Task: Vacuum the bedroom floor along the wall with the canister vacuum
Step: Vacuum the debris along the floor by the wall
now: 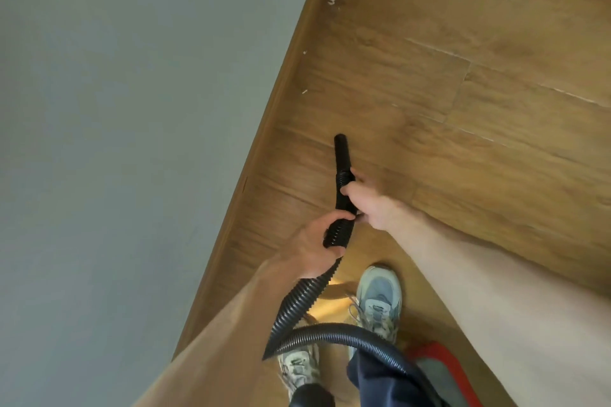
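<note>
A black ribbed vacuum hose (297, 304) ends in a smooth black nozzle (341, 152) that points down at the wooden floor (463, 92) close to the wall. My left hand (314, 241) grips the ribbed hose just behind the nozzle cuff. My right hand (370, 201) holds the cuff a little further forward, fingers curled round it. The hose loops back past my feet to the red and grey canister (446, 370) at the bottom right, only partly in view.
A grey wall (132, 142) fills the left side, with a wooden skirting board (284, 82) along its foot. White specks of debris (332, 2) lie on the floor near the skirting further ahead. My two shoes (377, 297) stand beside the hose loop.
</note>
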Demonstrator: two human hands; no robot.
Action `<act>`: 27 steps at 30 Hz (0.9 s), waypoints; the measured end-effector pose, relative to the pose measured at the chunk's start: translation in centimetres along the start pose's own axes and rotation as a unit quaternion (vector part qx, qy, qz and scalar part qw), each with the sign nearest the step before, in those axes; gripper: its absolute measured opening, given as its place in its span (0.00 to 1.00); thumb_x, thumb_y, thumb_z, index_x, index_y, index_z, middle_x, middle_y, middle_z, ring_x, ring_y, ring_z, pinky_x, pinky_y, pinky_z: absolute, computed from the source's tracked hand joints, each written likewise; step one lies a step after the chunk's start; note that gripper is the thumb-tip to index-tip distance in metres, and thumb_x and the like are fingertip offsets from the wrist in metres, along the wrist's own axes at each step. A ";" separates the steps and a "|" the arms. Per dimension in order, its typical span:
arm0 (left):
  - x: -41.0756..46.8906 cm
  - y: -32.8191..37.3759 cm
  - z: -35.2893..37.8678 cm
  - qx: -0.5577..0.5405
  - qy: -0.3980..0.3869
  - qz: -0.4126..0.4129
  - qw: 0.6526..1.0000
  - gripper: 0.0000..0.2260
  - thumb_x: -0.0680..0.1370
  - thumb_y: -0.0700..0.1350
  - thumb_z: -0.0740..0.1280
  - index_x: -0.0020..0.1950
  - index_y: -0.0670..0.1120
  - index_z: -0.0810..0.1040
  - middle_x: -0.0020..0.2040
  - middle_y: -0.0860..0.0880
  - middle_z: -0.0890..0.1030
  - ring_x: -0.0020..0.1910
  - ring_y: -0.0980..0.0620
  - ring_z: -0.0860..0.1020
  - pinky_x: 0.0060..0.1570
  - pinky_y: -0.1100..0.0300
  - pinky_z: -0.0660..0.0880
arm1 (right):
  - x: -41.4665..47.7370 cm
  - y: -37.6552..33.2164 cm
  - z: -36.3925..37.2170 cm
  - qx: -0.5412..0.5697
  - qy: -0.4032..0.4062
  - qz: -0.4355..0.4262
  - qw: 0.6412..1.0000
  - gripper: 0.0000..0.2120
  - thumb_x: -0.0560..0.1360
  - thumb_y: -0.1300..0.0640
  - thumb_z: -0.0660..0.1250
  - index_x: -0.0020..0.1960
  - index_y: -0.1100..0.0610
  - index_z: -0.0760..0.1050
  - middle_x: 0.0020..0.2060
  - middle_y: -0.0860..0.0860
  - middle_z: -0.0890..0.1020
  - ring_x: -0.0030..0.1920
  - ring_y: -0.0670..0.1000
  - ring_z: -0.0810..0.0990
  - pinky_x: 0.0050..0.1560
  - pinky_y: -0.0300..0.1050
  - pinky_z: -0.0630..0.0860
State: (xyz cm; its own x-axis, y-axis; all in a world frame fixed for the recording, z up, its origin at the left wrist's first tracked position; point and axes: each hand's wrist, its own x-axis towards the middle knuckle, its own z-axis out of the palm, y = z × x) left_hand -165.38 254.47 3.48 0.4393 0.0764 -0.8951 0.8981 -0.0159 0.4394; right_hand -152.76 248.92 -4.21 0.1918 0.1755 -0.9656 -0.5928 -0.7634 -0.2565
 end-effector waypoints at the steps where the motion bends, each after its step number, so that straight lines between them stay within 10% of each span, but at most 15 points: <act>1: 0.4 0.9 0.2 0.012 -0.006 0.005 1.000 0.25 0.80 0.38 0.66 0.69 0.63 0.69 0.51 0.52 0.78 0.46 0.50 0.80 0.47 0.52 0.83 | 0.0 -0.2 -1.0 0.010 0.009 0.002 1.000 0.28 0.80 0.64 0.57 0.77 0.45 0.60 0.50 0.53 0.77 0.43 0.52 0.77 0.43 0.49 0.77; 13: 1.6 4.3 -4.0 0.044 -0.024 0.026 0.998 0.23 0.81 0.40 0.65 0.72 0.60 0.67 0.47 0.56 0.75 0.45 0.55 0.78 0.52 0.52 0.80 | 1.0 -3.5 -1.4 0.093 0.038 0.002 0.995 0.28 0.81 0.64 0.60 0.78 0.46 0.60 0.54 0.55 0.77 0.50 0.55 0.78 0.40 0.52 0.78; 19: 0.5 2.0 -7.3 0.013 -0.017 0.017 1.000 0.23 0.80 0.37 0.66 0.72 0.56 0.68 0.50 0.55 0.72 0.44 0.60 0.73 0.35 0.72 0.73 | 1.9 -5.1 3.4 0.027 0.025 -0.015 0.999 0.30 0.80 0.64 0.60 0.77 0.45 0.60 0.55 0.54 0.77 0.41 0.51 0.78 0.32 0.45 0.76; 27: 1.1 1.4 -9.6 -0.021 -0.032 -0.036 0.999 0.26 0.80 0.35 0.66 0.72 0.56 0.65 0.60 0.46 0.75 0.47 0.55 0.76 0.28 0.71 0.73 | 2.8 -7.0 6.1 -0.034 0.005 -0.048 0.998 0.32 0.78 0.62 0.62 0.78 0.45 0.59 0.63 0.55 0.77 0.50 0.54 0.80 0.38 0.47 0.81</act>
State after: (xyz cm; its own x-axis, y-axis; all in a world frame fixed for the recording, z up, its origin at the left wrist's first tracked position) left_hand -163.84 264.10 3.78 0.3754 0.0117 -0.9268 0.9263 0.0286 0.3756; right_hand -152.86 258.49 -5.37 0.2533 0.2447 -0.9359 -0.5166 -0.7838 -0.3447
